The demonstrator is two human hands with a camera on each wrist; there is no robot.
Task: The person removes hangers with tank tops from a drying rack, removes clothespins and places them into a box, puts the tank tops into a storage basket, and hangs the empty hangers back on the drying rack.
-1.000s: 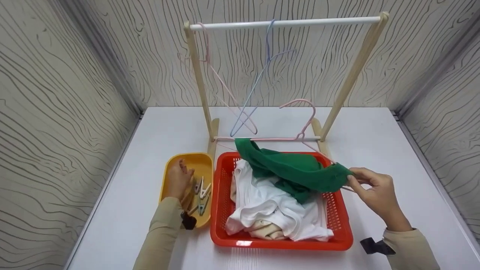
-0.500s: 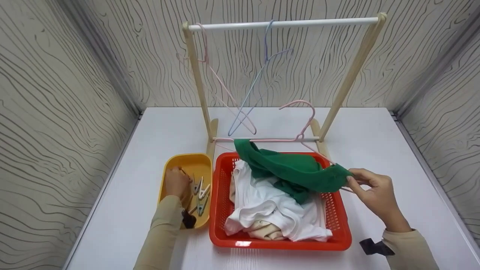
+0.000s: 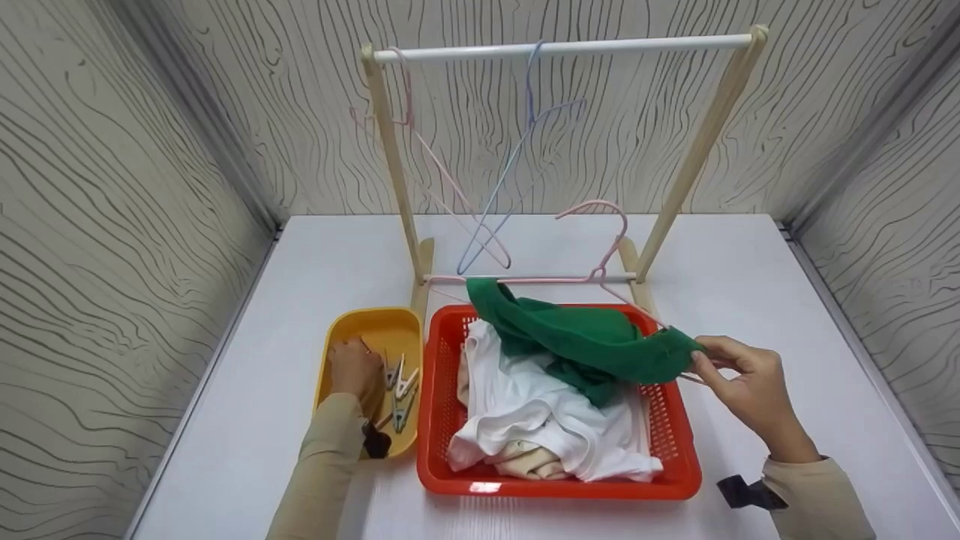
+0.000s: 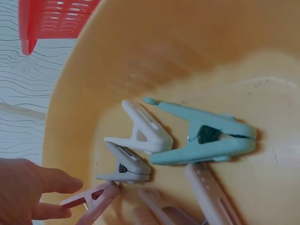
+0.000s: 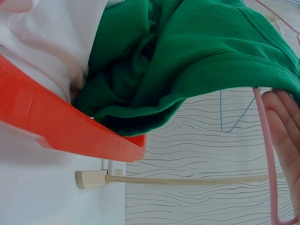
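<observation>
In the yellow tub (image 3: 401,319), my left hand (image 3: 355,367) reaches down among the clothespins. The left wrist view shows its thumb and a finger pinching one arm of a pink clothespin (image 4: 104,199). Beside that lie grey (image 4: 124,166), white (image 4: 147,129) and teal (image 4: 211,138) clothespins. My right hand (image 3: 754,386) pinches the right edge of a ribbed green garment (image 3: 570,334), which is draped on a pink hanger (image 3: 616,244). Much of the garment rests over the red basket (image 3: 562,489). White (image 3: 517,405) and beige (image 3: 532,461) cloth lies beneath it.
A rack with wooden legs and a white rod (image 3: 645,45) stands behind the basket. From the rod hang another pink hanger (image 3: 450,176) and a blue hanger (image 3: 499,191). Patterned walls enclose the white table (image 3: 247,315) at the back and sides.
My left hand has lowered into the tub, and its fingers have closed onto a clothespin. The right hand holds the garment at the same place.
</observation>
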